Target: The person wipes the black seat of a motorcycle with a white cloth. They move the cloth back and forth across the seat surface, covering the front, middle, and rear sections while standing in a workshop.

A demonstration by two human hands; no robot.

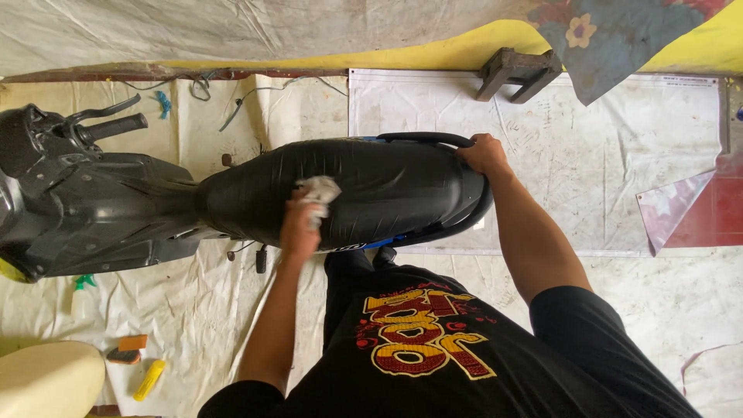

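Both hands grip: left hand (300,226) pinching a rag (319,190) mid-seat (371,190), right hand (484,153) wrapped around the rear grab rail (426,138).

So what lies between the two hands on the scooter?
In the head view, only bare black seat lies between the left hand, pressing a rag, and the right hand on the rear grab rail.

Your left hand (298,228) presses a crumpled white cloth (318,191) on the scooter seat (371,190), glossy black vinyl with fine creases. Your right hand (483,152) grips the smooth black grab rail (433,138). The floor sheet (604,170) looks like scuffed, matt white plastic.
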